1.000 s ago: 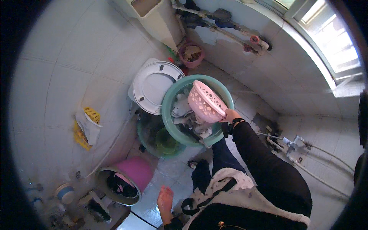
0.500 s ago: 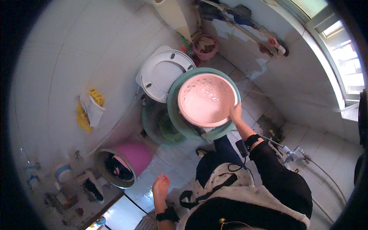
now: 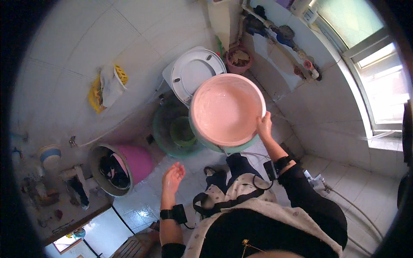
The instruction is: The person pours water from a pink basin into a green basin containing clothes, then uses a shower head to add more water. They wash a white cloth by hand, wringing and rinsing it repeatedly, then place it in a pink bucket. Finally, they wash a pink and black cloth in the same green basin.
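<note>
My right hand (image 3: 265,126) grips the near right rim of a round pink basin (image 3: 226,109), its thumb over the edge. The basin is held above a larger green basin (image 3: 243,147), of which only a near strip of rim shows. A wet sheen covers the pink basin's inside. My left hand (image 3: 173,173) hangs free to the left of my body, fingers loosely spread, holding nothing. Beyond it, on the floor, lies another green tub (image 3: 160,133) with a small green bowl (image 3: 181,130) in it.
A white toilet with its lid (image 3: 195,73) closed stands behind the basin. At left leans a magenta bucket (image 3: 137,162) with dark cloth inside. A pink waste bin (image 3: 239,62) is in the far corner. A tap with a hose (image 3: 317,181) is at right; the floor tiles look wet.
The pink basin has risen toward me and now hides most of the green basin under it. My left hand has moved up and slightly left. The view has shifted.
</note>
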A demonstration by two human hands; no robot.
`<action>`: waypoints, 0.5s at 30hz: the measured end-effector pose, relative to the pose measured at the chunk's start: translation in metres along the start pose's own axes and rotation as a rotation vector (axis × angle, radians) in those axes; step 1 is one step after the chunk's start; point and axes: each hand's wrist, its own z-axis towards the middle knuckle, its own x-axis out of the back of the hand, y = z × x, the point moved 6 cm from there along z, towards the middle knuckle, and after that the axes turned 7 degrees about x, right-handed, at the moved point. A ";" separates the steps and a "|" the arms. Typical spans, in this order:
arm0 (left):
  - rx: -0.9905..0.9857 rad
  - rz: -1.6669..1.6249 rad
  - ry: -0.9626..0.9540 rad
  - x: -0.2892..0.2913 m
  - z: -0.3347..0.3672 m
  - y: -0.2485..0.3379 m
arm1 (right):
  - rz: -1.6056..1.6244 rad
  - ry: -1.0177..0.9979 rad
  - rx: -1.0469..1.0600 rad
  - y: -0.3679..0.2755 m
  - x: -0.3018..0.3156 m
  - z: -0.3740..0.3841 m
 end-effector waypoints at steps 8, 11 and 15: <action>-0.003 0.131 -0.113 -0.034 0.003 -0.005 | 0.256 -0.015 -0.172 0.028 -0.047 0.047; -0.070 0.191 -0.138 -0.068 0.009 0.004 | 0.444 -0.084 -0.170 0.034 -0.073 0.034; -0.166 0.417 -0.056 -0.130 0.025 0.022 | 0.602 -0.117 -0.090 0.040 -0.073 0.022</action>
